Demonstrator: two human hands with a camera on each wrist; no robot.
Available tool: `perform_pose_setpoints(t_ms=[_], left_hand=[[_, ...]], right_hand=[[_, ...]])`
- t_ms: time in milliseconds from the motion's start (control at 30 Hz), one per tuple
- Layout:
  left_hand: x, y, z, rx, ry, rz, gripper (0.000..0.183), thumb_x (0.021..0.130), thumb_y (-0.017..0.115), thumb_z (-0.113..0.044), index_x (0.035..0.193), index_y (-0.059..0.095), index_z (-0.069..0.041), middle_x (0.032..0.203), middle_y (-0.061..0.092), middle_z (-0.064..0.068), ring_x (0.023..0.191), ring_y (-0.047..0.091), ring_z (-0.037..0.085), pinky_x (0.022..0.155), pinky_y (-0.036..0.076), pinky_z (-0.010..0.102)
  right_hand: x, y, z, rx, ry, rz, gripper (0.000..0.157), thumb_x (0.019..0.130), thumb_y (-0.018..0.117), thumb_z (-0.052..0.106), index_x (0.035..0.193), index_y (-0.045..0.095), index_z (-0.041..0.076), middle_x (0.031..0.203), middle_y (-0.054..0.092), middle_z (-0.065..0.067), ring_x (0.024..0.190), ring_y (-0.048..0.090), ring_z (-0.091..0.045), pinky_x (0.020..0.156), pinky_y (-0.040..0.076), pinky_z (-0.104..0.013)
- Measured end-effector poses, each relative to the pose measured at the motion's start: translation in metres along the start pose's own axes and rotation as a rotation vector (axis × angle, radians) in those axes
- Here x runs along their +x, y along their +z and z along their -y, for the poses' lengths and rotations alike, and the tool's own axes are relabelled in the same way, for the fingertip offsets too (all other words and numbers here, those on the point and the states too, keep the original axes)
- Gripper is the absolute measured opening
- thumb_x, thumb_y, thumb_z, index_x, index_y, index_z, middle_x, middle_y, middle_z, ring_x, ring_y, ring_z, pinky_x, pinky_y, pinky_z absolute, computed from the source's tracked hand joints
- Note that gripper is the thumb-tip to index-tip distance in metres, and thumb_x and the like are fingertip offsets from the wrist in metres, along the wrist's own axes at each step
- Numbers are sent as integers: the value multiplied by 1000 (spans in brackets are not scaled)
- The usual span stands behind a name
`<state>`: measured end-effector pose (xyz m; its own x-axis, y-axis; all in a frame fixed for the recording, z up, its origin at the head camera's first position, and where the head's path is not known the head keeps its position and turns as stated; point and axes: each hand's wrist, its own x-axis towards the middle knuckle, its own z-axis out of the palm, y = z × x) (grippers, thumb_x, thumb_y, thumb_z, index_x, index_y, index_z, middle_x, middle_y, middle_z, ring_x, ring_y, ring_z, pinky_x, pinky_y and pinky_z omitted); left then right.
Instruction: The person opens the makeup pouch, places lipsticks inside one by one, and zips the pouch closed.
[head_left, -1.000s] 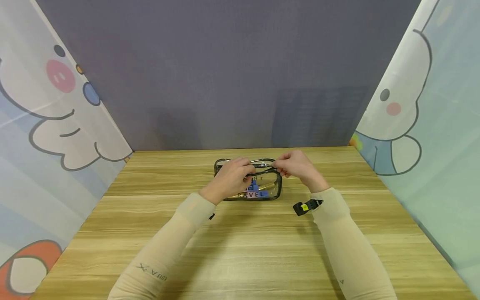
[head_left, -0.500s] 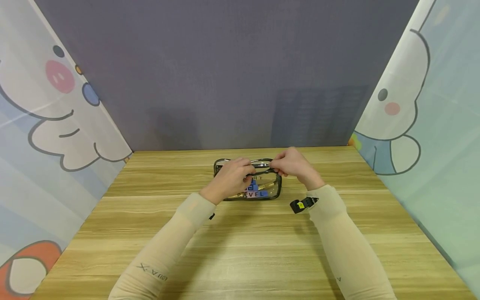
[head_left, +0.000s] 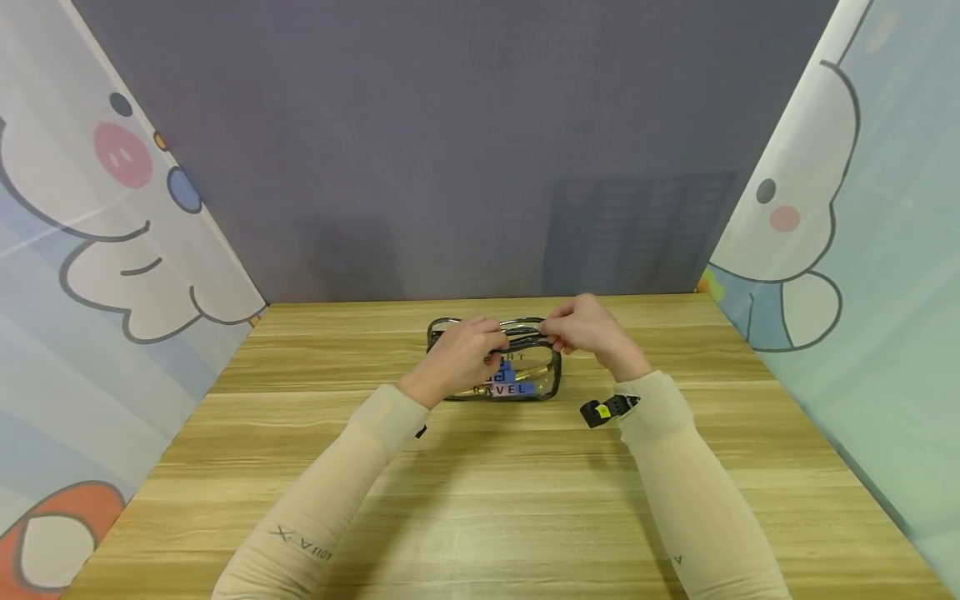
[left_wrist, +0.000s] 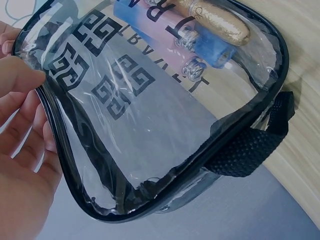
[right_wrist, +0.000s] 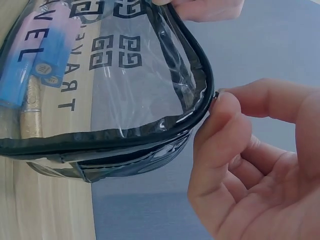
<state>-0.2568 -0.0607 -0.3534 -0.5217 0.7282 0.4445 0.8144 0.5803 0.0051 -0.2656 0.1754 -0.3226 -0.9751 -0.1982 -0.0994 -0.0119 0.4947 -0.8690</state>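
Observation:
A clear plastic zip pouch (head_left: pixel 542 385) with black piping stands at the far middle of the table. Black lettering and a square-patterned logo mark its sides. Through its wall show pink-and-blue tubes (left_wrist: pixel 165 31) and a gold tube (left_wrist: pixel 220 22), all lying low inside. My left hand (head_left: pixel 465 354) grips the top edge at the left, thumb on one side and fingers on the other. At the right end of that edge my right hand (head_left: pixel 588 333) pinches a tiny dark piece, apparently the zipper pull (right_wrist: pixel 216 95), between thumb and index finger. The fingertips hide most of it.
The wood-grain table (head_left: pixel 495 517) spreads in front of the pouch. A grey panel (head_left: pixel 450 150) rises behind it, and cartoon-printed curtains (head_left: pixel 862 208) stand at both sides. A black strap loop (left_wrist: pixel 245 150) juts from the pouch's end.
My right hand has shifted slightly left along the pouch's top edge, mostly in the first half second. The pouch's upper edge has changed shape a little; my left hand has barely moved.

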Motion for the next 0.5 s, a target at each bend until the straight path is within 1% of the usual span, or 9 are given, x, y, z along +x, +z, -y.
perform_pose_setpoints(t_ms=[133,267,400,500], left_hand=[[0,-1,0,4,-1,9,11,87,71,0,91,76,-9,88,64,0,77,54,17,68,47,31],[1,-1,0,18,5,21,12,88,70,0,91,76,-10,88,64,0,76,54,16,68,47,31],[1,-1,1,15,15,27,13,89,68,0,91,75,-10,89,65,1,76,54,16,68,47,31],[2,-1,1,5,22,28,14,90,66,1,91,75,-9,88,65,2,77,54,17,69,47,31]], right_hand=[[0,0,1,6,-1,-2,22,95,63,13,100,74,-5,73,67,-5,62,63,-17,58,54,-27],[-1,2,5,-12,1,-10,21,95,63,13,99,75,-4,73,66,-5,62,63,-17,59,54,-27],[-2,4,10,-33,1,-8,21,95,62,12,96,75,-4,71,66,-5,61,60,-17,55,50,-26],[-1,6,13,-46,-1,5,21,94,61,11,92,75,-4,67,64,-5,58,57,-18,53,45,-26]])
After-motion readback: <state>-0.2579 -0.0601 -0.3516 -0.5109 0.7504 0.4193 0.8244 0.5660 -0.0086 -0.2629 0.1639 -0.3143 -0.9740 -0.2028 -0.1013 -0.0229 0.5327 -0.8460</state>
